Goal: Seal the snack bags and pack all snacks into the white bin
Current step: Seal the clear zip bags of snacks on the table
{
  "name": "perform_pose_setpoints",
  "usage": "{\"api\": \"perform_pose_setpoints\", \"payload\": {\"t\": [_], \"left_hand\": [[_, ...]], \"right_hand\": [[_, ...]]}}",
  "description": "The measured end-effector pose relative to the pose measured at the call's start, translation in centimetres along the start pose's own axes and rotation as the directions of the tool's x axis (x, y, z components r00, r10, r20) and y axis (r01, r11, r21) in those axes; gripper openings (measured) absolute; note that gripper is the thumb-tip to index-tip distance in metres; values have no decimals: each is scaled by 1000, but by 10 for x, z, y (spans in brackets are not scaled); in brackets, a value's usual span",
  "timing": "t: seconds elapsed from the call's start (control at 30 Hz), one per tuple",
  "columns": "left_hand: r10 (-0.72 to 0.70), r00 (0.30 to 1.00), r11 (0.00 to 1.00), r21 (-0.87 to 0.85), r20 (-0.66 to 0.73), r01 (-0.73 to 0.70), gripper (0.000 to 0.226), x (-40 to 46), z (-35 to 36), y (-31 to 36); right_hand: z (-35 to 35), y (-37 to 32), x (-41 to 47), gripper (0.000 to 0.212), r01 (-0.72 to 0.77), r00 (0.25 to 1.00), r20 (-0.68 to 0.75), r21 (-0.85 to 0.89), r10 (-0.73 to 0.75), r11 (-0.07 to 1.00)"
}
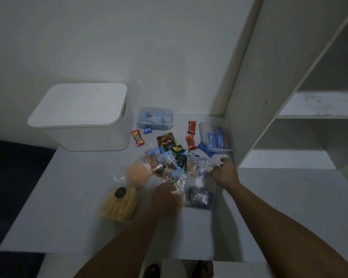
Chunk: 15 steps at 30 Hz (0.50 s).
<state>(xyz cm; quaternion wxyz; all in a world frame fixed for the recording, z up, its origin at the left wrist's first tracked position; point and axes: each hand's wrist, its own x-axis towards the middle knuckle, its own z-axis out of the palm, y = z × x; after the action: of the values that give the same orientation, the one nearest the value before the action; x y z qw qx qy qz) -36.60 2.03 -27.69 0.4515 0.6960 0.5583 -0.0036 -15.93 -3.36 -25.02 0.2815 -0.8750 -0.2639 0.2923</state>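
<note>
The white bin (88, 135) stands at the back left of the white table with its lid (78, 105) on. Several clear snack bags lie in the middle. My left hand (166, 197) grips a clear bag of wrapped sweets (174, 177). My right hand (225, 172) pinches the right edge of another clear bag of sweets (199, 165). A bag of yellow sticks (119, 205), a bag of orange snacks (138, 173) and a bag of dark sweets (199, 195) lie near the hands. Loose wrapped snacks (173, 149) lie behind the bags.
Two clear plastic tubs hold blue-wrapped snacks: one with a lid (155, 118) beside the bin, one open (216, 135) at the right. A white shelving unit (301, 97) rises on the right. The table edge (20, 213) drops to a dark floor on the left.
</note>
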Motion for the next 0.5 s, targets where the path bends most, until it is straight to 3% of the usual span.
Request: {"api": "perform_pose_setpoints", "payload": {"t": [0.07, 0.1, 0.17, 0.3, 0.5], "left_hand": [[19, 999, 999, 52, -46, -16, 15, 1, -4, 3], [5, 996, 1000, -2, -89, -5, 17, 2, -8, 6], [94, 989, 996, 12, -117, -93, 39, -3, -25, 18], [124, 980, 990, 88, -155, -112, 14, 8, -66, 32], [147, 964, 988, 79, -221, -133, 10, 16, -148, 52]], "right_hand": [[-3, -9, 3, 58, 48, 999, 25, -40, -47, 998], [-4, -15, 4, 52, 83, 996, 42, -63, -80, 995], [-5, -30, 8, 46, 155, 985, 91, -93, -147, 983], [-2, -68, 12, 33, 282, 946, 183, -52, -268, 958], [7, -133, 12, 29, 369, 899, 235, 47, -369, 928]]}}
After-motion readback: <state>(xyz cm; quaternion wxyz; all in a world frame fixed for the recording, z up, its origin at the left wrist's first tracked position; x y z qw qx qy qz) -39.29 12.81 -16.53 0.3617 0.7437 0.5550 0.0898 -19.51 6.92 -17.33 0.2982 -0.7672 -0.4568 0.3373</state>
